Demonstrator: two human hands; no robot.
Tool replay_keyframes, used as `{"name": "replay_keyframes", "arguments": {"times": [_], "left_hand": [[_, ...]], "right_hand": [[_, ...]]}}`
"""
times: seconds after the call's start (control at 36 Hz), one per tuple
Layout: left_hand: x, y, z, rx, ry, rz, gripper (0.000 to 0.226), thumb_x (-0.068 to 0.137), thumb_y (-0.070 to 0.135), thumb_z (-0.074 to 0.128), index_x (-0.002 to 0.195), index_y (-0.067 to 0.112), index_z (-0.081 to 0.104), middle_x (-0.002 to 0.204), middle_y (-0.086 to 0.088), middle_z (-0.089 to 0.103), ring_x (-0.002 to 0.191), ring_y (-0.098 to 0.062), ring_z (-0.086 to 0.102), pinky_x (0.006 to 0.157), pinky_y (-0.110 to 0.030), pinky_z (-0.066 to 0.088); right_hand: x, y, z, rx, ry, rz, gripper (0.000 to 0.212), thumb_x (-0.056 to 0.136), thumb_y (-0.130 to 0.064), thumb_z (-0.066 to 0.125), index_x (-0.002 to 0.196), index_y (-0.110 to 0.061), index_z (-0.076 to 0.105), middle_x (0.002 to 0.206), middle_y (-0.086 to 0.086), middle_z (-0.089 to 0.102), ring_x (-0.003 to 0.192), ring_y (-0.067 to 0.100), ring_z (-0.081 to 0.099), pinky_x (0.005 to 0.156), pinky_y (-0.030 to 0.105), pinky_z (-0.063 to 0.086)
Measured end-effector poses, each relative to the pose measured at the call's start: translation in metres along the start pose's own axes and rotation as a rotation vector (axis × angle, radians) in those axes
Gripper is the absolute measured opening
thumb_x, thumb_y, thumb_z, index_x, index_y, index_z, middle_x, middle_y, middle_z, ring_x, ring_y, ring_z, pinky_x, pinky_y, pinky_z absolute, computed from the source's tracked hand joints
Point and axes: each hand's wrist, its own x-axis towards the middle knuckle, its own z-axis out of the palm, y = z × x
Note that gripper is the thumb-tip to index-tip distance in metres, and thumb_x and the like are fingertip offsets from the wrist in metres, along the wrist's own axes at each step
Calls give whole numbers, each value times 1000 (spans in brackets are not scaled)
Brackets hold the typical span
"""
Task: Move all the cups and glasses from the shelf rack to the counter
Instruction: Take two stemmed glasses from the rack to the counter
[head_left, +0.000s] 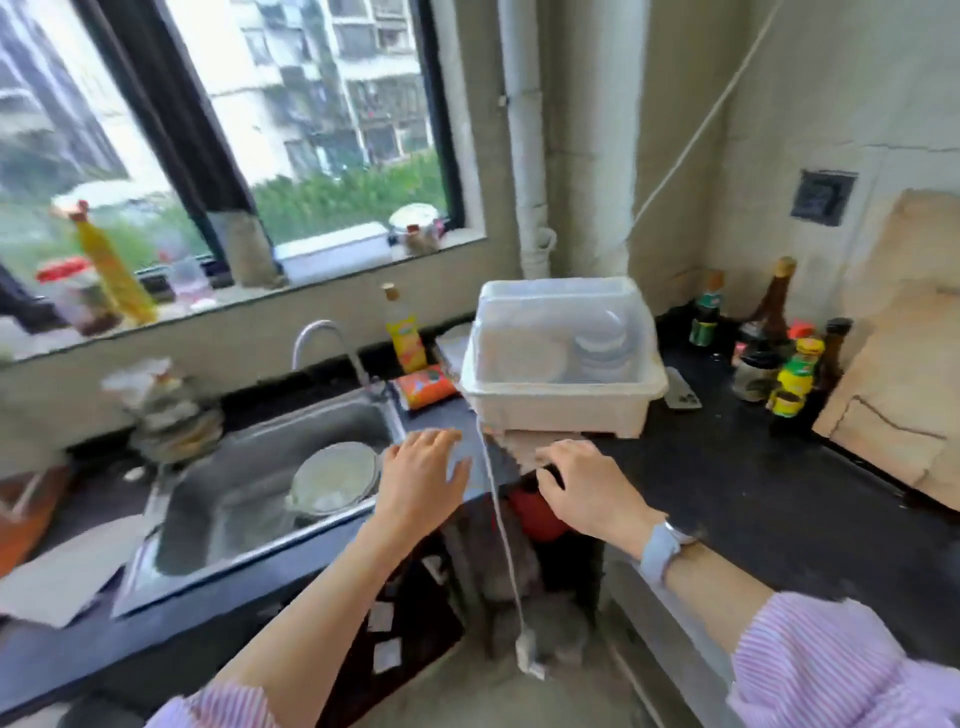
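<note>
Two bare hands reach forward over a dark counter (727, 467) in a kitchen corner. At far left, bottles and jars stand on the sill (104, 332) under a window; a yellow bottle (111, 267) leans among them. Below, a steel sink (249, 499) holds a pale bowl (332, 478), with a curved tap (327, 343) behind it. The left hand (421, 478) hovers palm down, fingers spread and holding nothing, just right of the sink's rim. A white cord (501, 530) hangs down between the hands. The right hand (587, 483), a pale watch (665, 545) on its wrist, has its fingers curled at the edge of a brownish cloth (524, 449); whether it grips the cloth I cannot tell. That cloth lies under a white rack (566, 395) with a clear lid, set on the counter in the corner. Plates and bowls show blurred through the lid; cups cannot be made out. Further right, sauce bottles (779, 353) cluster by the wall.
</note>
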Motion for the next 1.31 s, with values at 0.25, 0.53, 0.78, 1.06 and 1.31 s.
{"name": "replay_keyframes", "arguments": {"times": [0.25,0.53,0.78,1.06,1.31], "left_hand": [[-136,-206,-133,80,205,-446,38,88,29,55,120,10,58,121,-11,64,114,-28,56,95,-38,41],[-256,-340,-202,142,316,-876,37,88,29,53,122,14,56,123,-9,60,115,-27,52,96,-38,42],[-256,-485,-247,105,384,-1046,34,90,26,52,120,11,56,122,-11,60,112,-28,55,97,-41,45],[-211,-632,-261,-4,408,-1083,34,91,24,50,122,11,53,122,-11,59,115,-27,52,101,-43,42],[-191,-745,-249,-104,431,-1038,35,92,25,49,126,13,50,125,-7,57,111,-19,52,88,-23,36]], "right_hand": [[55,-246,107,5,-210,-482,36,92,-26,42,124,-16,55,130,7,56,122,25,46,104,37,35],[69,-435,214,106,-402,-799,35,92,-23,41,122,-16,57,130,5,56,120,25,48,100,38,40],[146,-572,309,205,-521,-879,38,92,-26,39,125,-15,53,129,9,56,121,27,49,103,39,39],[235,-671,385,322,-557,-777,41,93,-24,42,132,-13,45,135,8,53,125,23,49,107,38,40],[285,-727,446,334,-564,-669,43,94,-26,41,136,-16,40,136,7,52,125,21,49,105,37,42]]}}
